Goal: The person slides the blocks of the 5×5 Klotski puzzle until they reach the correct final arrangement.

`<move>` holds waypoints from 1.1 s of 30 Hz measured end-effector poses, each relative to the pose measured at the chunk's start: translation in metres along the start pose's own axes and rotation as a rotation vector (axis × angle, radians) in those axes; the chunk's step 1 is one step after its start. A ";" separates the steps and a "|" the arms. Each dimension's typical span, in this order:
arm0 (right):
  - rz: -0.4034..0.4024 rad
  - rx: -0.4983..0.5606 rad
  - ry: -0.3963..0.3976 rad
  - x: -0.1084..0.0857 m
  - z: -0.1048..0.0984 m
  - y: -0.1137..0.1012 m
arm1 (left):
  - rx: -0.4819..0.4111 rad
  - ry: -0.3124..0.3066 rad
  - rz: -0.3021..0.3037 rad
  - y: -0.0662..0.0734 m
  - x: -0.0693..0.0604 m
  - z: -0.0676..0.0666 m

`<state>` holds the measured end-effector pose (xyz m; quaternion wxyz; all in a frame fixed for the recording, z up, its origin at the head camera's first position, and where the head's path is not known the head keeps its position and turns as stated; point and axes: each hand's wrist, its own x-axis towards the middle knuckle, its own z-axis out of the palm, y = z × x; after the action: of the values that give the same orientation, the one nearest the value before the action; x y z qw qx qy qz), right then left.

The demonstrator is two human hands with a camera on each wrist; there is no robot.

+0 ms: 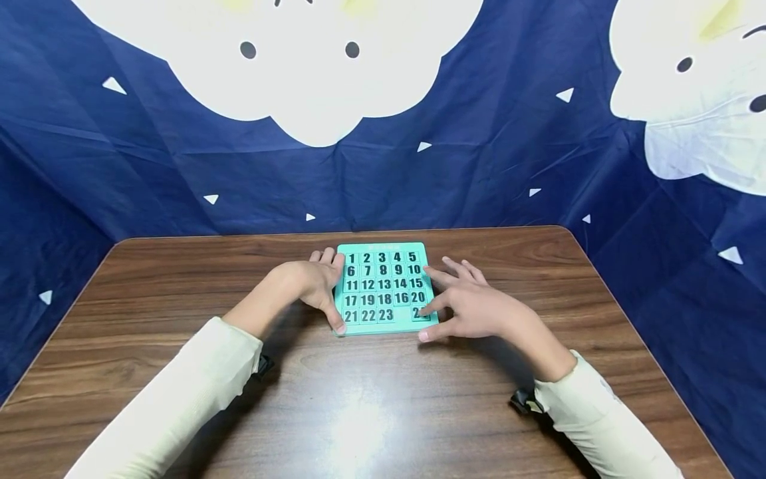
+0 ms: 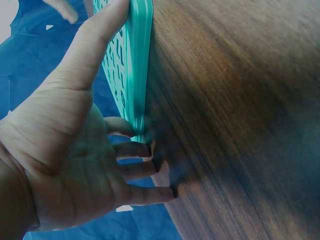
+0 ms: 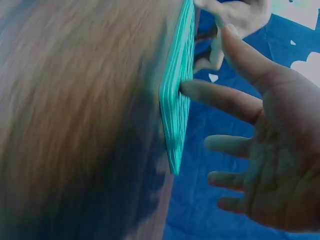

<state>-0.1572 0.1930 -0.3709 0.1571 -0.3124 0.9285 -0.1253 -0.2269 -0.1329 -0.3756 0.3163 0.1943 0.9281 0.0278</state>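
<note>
A turquoise number slide puzzle (image 1: 385, 328) lies flat on the wooden table, its tiles in rows under black numerals. Along its left side rests my left hand (image 1: 314, 283), thumb on the near left corner, index finger against the edge and the other fingertips on the table. In the left wrist view those fingers (image 2: 145, 195) look fairly straight. My right hand (image 1: 475, 308) reaches over from the right, index fingertip touching the bottom-right tile (image 1: 415, 311), whose number is partly covered. A gap (image 1: 402, 315) lies between that tile and 23. The right thumb is near the front right corner.
The brown wooden table (image 1: 335, 406) extends around the puzzle, with a bright light reflection in front. A dark blue cloth (image 1: 371, 179) with white clouds and triangles hangs behind the table's back edge and at the sides. Dark straps show near both sleeves.
</note>
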 end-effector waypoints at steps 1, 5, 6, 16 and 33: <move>-0.024 0.000 0.007 0.003 0.001 -0.002 | -0.002 -0.001 -0.002 0.000 0.000 0.000; -0.093 0.025 -0.030 0.015 0.008 -0.018 | 0.000 0.004 -0.003 0.000 -0.001 0.000; -0.094 0.032 -0.050 0.017 0.010 -0.022 | -0.001 0.003 -0.004 0.000 -0.001 -0.001; 0.006 -0.021 -0.093 0.010 -0.004 -0.015 | -0.005 0.016 0.005 0.000 -0.001 0.001; -0.020 -0.029 -0.134 0.027 0.004 -0.031 | 0.015 0.007 0.008 0.001 -0.001 0.000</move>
<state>-0.1595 0.1520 -0.3703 0.2131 -0.3314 0.9145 -0.0923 -0.2258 -0.1321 -0.3744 0.3115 0.2001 0.9287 0.0226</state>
